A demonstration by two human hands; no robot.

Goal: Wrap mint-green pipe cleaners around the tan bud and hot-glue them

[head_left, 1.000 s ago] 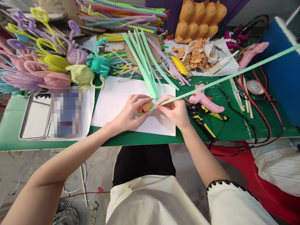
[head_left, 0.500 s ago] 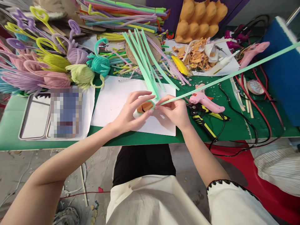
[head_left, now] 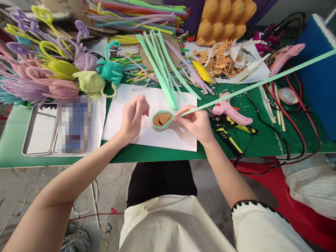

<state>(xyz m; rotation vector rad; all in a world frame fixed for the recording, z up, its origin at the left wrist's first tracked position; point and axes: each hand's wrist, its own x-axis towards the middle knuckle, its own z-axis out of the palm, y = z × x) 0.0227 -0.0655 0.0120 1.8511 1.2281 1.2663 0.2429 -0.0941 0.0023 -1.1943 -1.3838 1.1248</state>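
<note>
**Fuzzy Rim Going On**

A card oval [head_left: 162, 119], rimmed by a green stem [head_left: 249, 88], is sitting mid-sheet on white paper [head_left: 123, 108]. It looks light and bendy, likely best gripped at the rim. The right hand [head_left: 195, 122] is pinching the stem there, while the left hand [head_left: 133, 117] is hovering over the paper, loosely curled and empty.

On my desk [head_left: 15, 147] I count one card disc [head_left: 162, 119], one yellow-handled cutter [head_left: 226, 135], one orange egg tray [head_left: 223, 21], one teal swan [head_left: 111, 70], and two hands: left hand [head_left: 133, 118], right hand [head_left: 196, 123].

The left hand [head_left: 132, 119] and right hand [head_left: 196, 123] are bare, as are both forearms. Above the right elbow hangs a cream sleeve [head_left: 265, 227] edged with black scalloped trim [head_left: 249, 203] — the same cream cloth [head_left: 162, 224] covers the lap, over a black garment [head_left: 161, 180].
</note>
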